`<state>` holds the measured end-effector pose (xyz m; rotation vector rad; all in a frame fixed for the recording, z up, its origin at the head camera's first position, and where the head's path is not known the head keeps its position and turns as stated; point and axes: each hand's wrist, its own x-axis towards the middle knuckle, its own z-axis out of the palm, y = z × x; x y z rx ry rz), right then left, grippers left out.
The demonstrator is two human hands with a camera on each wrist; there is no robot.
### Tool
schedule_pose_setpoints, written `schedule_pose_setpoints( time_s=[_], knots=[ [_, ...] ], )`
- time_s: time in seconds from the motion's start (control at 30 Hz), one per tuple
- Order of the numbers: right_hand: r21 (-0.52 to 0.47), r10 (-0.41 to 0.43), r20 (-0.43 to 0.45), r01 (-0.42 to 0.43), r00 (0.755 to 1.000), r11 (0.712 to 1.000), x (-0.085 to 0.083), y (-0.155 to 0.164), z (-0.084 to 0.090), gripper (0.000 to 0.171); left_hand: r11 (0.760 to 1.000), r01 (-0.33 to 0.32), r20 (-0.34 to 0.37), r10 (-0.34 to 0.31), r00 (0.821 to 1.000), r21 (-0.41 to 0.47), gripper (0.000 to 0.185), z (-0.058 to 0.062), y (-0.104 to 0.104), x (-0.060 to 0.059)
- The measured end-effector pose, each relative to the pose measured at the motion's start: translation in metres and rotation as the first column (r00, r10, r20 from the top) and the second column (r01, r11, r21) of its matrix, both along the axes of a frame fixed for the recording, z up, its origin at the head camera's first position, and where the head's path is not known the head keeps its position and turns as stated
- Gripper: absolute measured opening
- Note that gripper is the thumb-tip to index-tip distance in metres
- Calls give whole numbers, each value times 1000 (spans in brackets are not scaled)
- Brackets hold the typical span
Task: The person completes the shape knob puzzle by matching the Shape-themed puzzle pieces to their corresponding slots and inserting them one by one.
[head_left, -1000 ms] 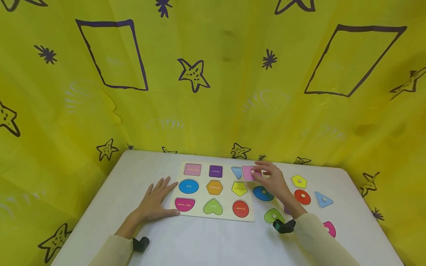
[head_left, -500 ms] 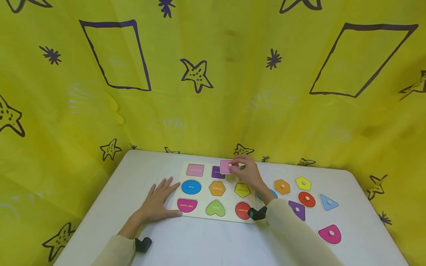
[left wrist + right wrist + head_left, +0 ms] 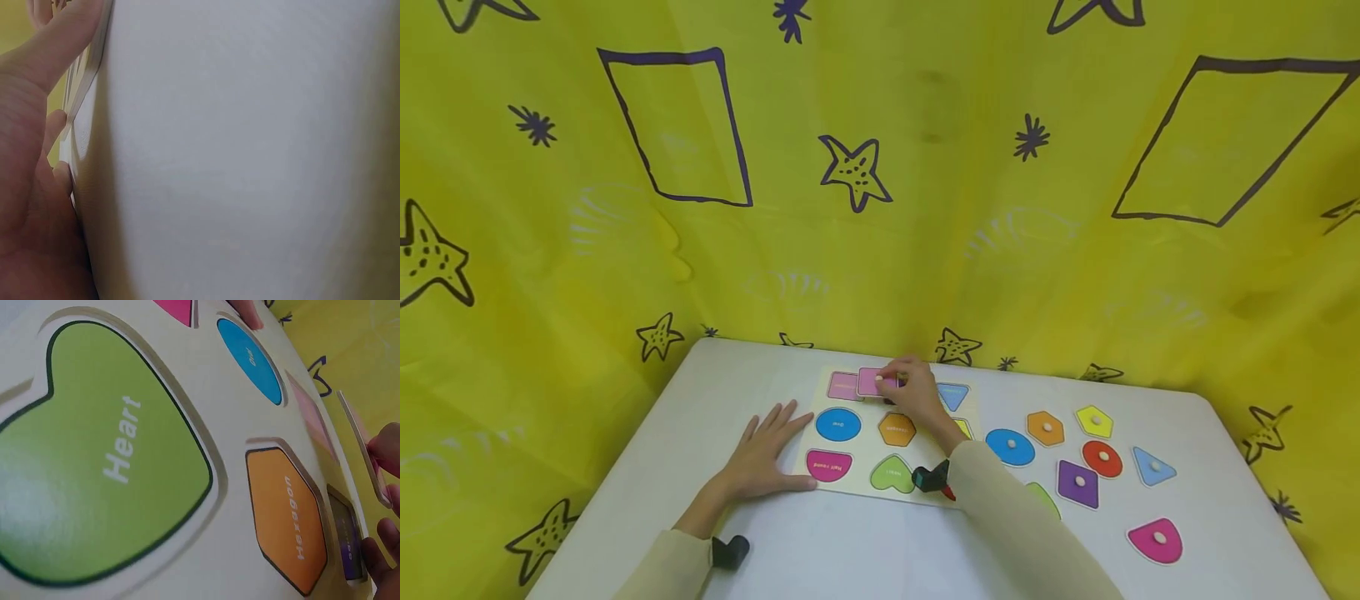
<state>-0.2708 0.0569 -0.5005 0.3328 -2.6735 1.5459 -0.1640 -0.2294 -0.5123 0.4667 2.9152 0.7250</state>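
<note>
My right hand [image 3: 919, 398] pinches the small round knob of a pink rectangle puzzle piece [image 3: 868, 381]. It holds the piece over the back left of a pale shape-puzzle board [image 3: 859, 450], overlapping the printed pink rectangle recess [image 3: 842, 386] in the head view. From the right wrist, the piece [image 3: 362, 447] appears edge-on, raised above the board, with the purple square recess [image 3: 345, 540] below the fingers. My left hand [image 3: 756, 457] lies with fingers spread at the board's left edge; its thumb [image 3: 59, 47] touches the board's edge in the left wrist view.
Right of the board lie several knobbed pieces, among them a blue oval [image 3: 1010, 447], purple square [image 3: 1078, 484], red circle [image 3: 1102, 458], light-blue triangle [image 3: 1153, 467] and magenta half round [image 3: 1156, 542]. My right sleeve partly covers a green piece [image 3: 1043, 500]. A yellow curtain [image 3: 925, 275] hangs behind the table.
My right hand has carried the pink rectangle piece leftward from the board's back right, across the purple square, to the pink recess. My left hand stays at the board's edge.
</note>
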Motion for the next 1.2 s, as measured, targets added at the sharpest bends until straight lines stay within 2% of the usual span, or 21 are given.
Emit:
schedule_pose_setpoints(
  time_s=[0.33,0.47,0.77,1.2],
  knots=[
    [37,-10,-6,10,1000,999,-6,-29,-12,14,1000,9,0,-9,1000,-15,107,-1,1,0],
    [86,-27,8,26,1000,996,-7,-38,-14,15,1000,7,12,-7,1000,-25,107,-3,1,0],
    [200,-95,-43,101,995,975,-5,-53,-20,17,999,2,30,-1,1000,-32,107,-4,3,0],
    [266,-112,-55,122,992,956,-4,-63,-15,16,999,-13,34,14,999,-34,107,-2,1,-2]
  ],
)
